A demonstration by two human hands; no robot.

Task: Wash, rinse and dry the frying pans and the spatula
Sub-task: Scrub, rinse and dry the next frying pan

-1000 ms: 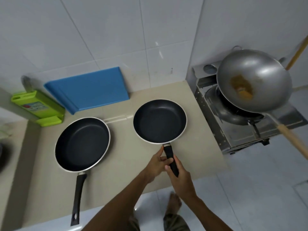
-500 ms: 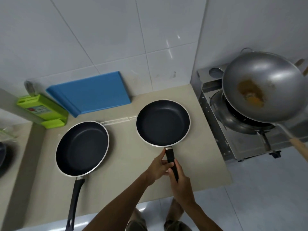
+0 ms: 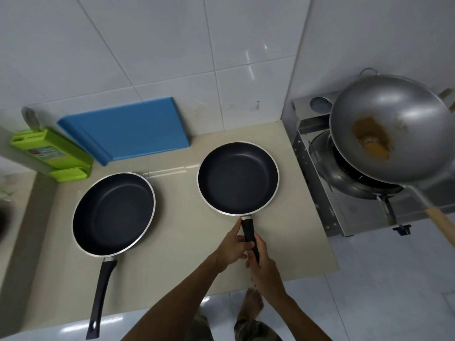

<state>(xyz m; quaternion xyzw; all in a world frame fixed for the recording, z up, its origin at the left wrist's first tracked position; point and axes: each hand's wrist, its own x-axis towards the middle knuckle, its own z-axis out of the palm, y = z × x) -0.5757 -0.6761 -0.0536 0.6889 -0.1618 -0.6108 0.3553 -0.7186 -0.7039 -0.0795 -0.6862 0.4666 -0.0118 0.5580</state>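
Both hands were on one handle in this shot. The left hand (image 3: pixel 235 247) had its grip wrapped round the short black handle (image 3: pixel 248 232) right up near the pan. The right hand (image 3: pixel 265 269) was clamped on the same handle just behind it, closer to the person. So both grips were closed tight on that handle.

The pan itself, a round black non-stick frying pan with a silver rim (image 3: pixel 238 178), was straight ahead of the grip over the beige stone bench (image 3: pixel 177 247). Honestly I couldn't tell if it was resting there or already a hair off the surface. The second black frying pan (image 3: pixel 113 214) lay well off to the left of the grip, flat on the bench with nobody touching it. I didn't spot a spatula anywhere.

My read is that washing hadn't really started. Both pans looked dry, with no suds and no sponge in sight, so this was the pick-up-the-first-pan step.

Next move, I'd guess, was lifting it and carrying it left. The dark blurry patch (image 3: pixel 3 217) far left of the grip might've been a sink, but it was too smeared to be sure. That path would cross over the second pan, so it needed a clean lift and a level carry.

To the right of the grip sat a grey steel wok with brown residue (image 3: pixel 391 129) on a stainless gas stove (image 3: pixel 344 217). A blue cutting board (image 3: pixel 133 127) and a lime-green plastic holder (image 3: pixel 51 153) leaned against the wall, beyond the grip and to its left.
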